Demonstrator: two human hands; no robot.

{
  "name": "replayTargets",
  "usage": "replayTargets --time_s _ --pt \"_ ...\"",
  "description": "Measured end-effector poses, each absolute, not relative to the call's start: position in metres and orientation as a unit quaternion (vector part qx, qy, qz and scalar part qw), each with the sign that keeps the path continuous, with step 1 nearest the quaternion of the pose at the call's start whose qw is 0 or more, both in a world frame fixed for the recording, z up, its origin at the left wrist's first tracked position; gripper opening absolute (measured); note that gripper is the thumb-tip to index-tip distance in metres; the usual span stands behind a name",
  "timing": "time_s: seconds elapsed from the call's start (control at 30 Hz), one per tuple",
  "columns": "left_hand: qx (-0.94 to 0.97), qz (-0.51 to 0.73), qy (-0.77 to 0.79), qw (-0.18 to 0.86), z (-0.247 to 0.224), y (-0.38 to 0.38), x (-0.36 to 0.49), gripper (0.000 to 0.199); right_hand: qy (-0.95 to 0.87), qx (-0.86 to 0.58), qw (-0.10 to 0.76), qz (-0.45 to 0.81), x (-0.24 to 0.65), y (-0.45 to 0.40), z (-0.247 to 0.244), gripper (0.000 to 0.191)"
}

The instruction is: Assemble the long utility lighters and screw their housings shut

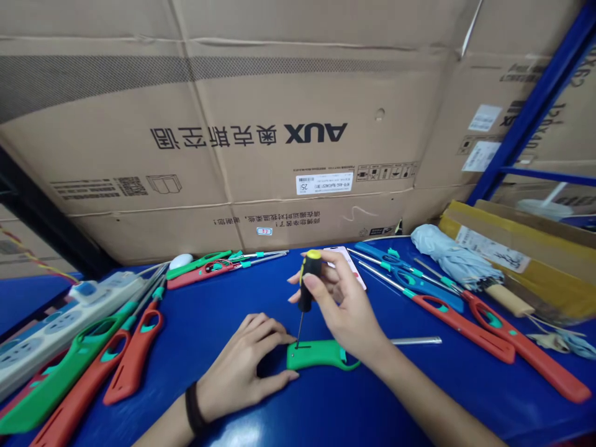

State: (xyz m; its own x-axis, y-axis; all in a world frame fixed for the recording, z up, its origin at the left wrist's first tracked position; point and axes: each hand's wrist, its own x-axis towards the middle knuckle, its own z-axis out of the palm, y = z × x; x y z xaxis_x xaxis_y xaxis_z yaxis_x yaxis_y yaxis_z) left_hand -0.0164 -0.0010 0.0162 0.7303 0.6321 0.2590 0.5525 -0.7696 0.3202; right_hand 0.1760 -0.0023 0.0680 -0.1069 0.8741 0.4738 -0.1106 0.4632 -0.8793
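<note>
The person's left hand (246, 363) was curled over a green lighter body (316, 355) and held it down on the blue table (326, 413). The right hand (342, 304) was closed in a pinch on one small screwdriver (310, 279) with a black handle and a yellow top. The thin tip touched the green lighter body, which lay in the lower middle of the picture. One metal tube (416, 340) lay just to the right of it. A black band (193, 406) was on the left wrist. At the lower left, one green long lighter (60, 375) and two red long lighters (135, 357) lay by one white power strip (60, 326). Near the top middle were one more green lighter (198, 264) and one more red lighter (200, 273). At the right lay two more red lighters (460, 329) and two blue lighters (419, 287). One folded gray umbrella (451, 261) lay at the right, and one big brown AUX box (246, 99) stood behind it all.
</note>
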Motion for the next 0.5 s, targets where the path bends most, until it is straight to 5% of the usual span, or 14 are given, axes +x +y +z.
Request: replayTargets --time_s 0.5 --pt "0.929 0.195 0.303 0.088 0.015 0.0 -0.017 0.032 -0.663 -0.305 0.559 0.394 0.169 -0.008 0.05 0.026"
